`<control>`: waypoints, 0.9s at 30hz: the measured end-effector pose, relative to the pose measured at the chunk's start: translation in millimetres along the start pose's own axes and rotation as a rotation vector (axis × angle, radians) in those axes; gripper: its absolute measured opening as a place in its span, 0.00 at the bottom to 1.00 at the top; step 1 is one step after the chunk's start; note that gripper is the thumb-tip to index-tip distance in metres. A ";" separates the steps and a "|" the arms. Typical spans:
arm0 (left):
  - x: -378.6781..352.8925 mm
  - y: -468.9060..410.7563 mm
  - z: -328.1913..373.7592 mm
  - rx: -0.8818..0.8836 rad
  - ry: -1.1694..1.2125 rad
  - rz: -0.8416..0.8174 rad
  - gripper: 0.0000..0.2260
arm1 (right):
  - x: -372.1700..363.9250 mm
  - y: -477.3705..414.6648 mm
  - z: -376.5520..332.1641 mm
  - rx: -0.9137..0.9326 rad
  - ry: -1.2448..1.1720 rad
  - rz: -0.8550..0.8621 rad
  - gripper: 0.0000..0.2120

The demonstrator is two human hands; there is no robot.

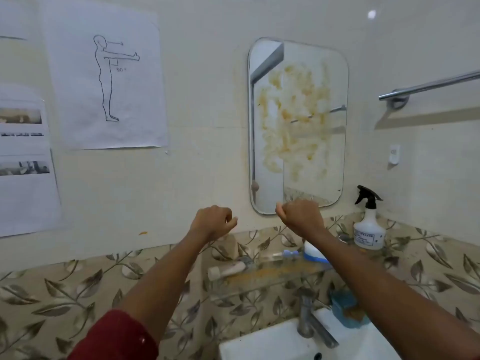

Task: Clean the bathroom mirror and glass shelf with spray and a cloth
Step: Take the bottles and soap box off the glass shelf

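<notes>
A rounded wall mirror (298,120) is smeared with yellow-brown streaks. Below it a glass shelf (272,275) carries orange grime, a tube (227,271), a toothbrush (284,254) and a white and blue container (314,253). A white spray bottle (368,224) with a black trigger stands at the shelf's right end. A blue cloth (348,309) with brown stains lies on the sink's right rim. My left hand (211,223) and my right hand (300,216) are both raised as fists just under the mirror, holding nothing.
A white sink (272,341) with a chrome tap (311,320) is below the shelf. A chrome towel rail (428,87) is on the right wall. Paper sheets (104,79) hang on the left wall. Leaf-patterned tiles run under the plain wall.
</notes>
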State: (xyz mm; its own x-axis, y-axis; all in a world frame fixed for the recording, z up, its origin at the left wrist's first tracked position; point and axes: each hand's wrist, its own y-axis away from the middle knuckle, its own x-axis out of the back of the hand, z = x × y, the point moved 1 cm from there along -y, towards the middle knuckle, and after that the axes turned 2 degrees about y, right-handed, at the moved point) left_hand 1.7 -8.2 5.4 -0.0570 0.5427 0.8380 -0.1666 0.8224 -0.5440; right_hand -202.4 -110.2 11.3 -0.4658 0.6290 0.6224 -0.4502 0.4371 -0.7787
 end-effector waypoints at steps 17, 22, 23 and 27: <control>-106.1 28.6 -26.7 0.098 -0.061 -0.461 0.26 | -100.9 31.2 10.8 -0.066 -0.171 -0.750 0.21; -101.2 38.9 -27.3 0.095 0.023 -0.299 0.25 | -117.3 27.7 -14.8 0.157 0.071 -0.798 0.22; -97.2 41.0 -25.3 0.118 0.097 -0.262 0.25 | -118.4 27.4 -17.0 0.189 0.118 -0.785 0.21; -84.0 51.4 -23.4 0.277 0.492 -0.045 0.32 | -124.0 25.4 -20.2 0.266 0.191 -0.673 0.19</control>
State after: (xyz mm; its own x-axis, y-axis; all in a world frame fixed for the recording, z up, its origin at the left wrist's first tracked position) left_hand 20.9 -7.6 -93.9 0.4109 0.5782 0.7049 -0.4138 0.8072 -0.4209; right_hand -140.7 -164.1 -87.3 0.1046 0.3922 0.9139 -0.7716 0.6118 -0.1742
